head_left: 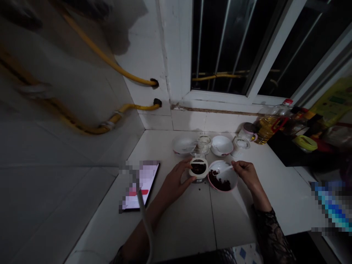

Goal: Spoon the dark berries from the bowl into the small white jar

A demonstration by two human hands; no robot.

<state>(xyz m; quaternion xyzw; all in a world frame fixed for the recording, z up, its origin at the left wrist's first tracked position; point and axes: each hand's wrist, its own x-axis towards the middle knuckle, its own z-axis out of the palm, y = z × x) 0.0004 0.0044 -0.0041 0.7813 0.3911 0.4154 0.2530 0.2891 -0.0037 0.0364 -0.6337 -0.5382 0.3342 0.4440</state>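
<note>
Under the barred window point(220, 47), here's the white tiled tabletop point(277, 190), where a bowl point(232, 178) of dark granules point(220, 184) sits right of a jar point(199, 176), label point(199, 180) too small to read, clasped by the left hand point(177, 179), as the right hand point(244, 171) pinches a white spoon point(226, 168), long axis slanting down leftward into the bowl.

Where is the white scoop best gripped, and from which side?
Probably by the outer end of its handle, pinched from the right: the white scoop slants across the bowl, its head down by the dark bits on the left, its slim handle rising rightward, where the right hand holds it.
</note>
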